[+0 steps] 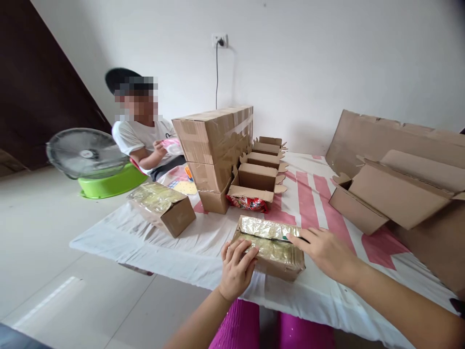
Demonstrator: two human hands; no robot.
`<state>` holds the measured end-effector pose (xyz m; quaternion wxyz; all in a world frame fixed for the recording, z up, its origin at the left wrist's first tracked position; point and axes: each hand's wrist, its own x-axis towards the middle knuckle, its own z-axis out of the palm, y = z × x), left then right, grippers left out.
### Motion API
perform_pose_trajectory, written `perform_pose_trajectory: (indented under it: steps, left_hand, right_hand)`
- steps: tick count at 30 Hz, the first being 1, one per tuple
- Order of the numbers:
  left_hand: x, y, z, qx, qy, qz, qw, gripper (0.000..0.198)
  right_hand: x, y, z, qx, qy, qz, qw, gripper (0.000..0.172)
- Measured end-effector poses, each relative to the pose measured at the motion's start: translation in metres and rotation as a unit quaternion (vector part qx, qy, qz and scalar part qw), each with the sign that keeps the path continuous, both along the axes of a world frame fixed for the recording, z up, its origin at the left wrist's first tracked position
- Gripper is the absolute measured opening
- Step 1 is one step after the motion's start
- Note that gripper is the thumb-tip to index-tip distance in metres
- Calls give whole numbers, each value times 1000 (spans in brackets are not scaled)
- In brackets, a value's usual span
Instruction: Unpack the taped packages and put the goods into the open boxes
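Observation:
A small cardboard box with shiny tape over its top lies near the table's front edge. My left hand grips its left end, palm at the near side and bent fingers over the taped top. On the right end, my right hand is closed on a small thin tool, green with a dark narrow part, lying along the seam of the lid. Its exact kind is mostly hidden by my fingers. Behind the box lies a red snack packet.
Stacked sealed boxes rise behind, with a row of open boxes alongside. A taped box lies left; open cartons stand right. Across the table sits a person holding a pink packet, near a fan.

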<state>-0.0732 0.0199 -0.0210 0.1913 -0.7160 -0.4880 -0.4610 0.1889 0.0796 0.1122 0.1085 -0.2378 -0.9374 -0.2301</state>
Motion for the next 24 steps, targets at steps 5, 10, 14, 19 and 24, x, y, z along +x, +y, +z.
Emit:
perform_pose_trajectory:
  steps: [5,10,14,19,24]
  left_hand:
    - [-1,0,-1,-4,10,5,1000,24]
    - [0,0,-3,2,5,0,1000,23]
    - [-2,1,-3,2,11,8,1000,24]
    - [-2,1,0,5,15,7,1000,23]
    - [2,-9,23,-68,-9,9,998,21]
  right_hand:
    - [-6,-1,6,15,-31,11,999,50]
    - [14,-7,9,8,-61,-17,998,53]
    - [24,-10,13,2,-52,-30,998,58]
    - [50,-15,15,-47,-36,-83,995,54]
    - [94,-12,-26,-128,163,-197,958,40]
